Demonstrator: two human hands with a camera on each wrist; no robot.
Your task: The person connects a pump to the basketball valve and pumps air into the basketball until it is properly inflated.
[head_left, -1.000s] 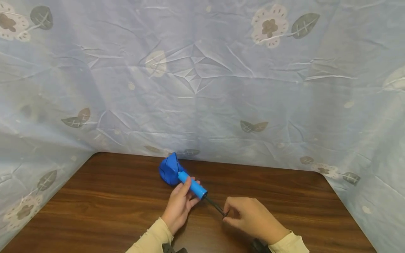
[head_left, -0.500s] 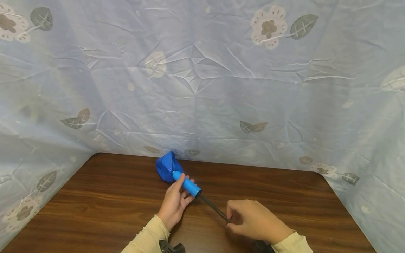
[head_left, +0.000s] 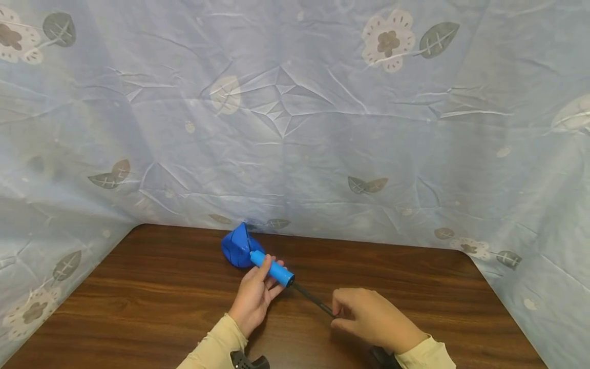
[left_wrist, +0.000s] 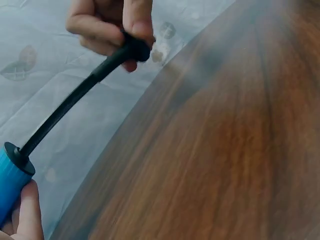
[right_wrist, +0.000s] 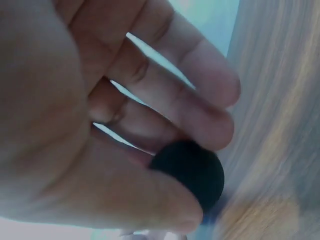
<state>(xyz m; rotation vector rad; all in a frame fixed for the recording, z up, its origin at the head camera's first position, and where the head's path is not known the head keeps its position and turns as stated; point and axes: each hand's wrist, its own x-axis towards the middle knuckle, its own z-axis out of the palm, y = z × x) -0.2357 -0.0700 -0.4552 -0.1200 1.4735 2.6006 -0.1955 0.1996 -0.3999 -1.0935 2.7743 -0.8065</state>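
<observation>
A light-blue hand pump (head_left: pixel 280 273) slants across the middle of the head view, its nozzle end at a crumpled, deflated blue ball (head_left: pixel 237 249). Its barrel lies in my left hand (head_left: pixel 251 298), thumb on top and fingers beneath. From the barrel's near end the black plunger rod (head_left: pixel 312 297) sticks out. My right hand (head_left: pixel 369 315) pinches the handle at the rod's end. In the left wrist view the rod (left_wrist: pixel 62 110) runs up to that dark handle (left_wrist: pixel 134 49). The right wrist view shows the round black handle end (right_wrist: pixel 192 172) between thumb and fingers. Whether the nozzle sits inside the ball is unclear.
Beneath the hands is a brown wood-grain table (head_left: pixel 152 287). A pale, creased curtain (head_left: pixel 313 154) with flowers and leaves hangs behind it and along both sides. A black wrist device (head_left: pixel 249 361) shows below the left sleeve.
My left hand, the pump barrel and the ball have shifted left. My right hand has moved slightly right, and more of the rod shows now. The last half second brings little change.
</observation>
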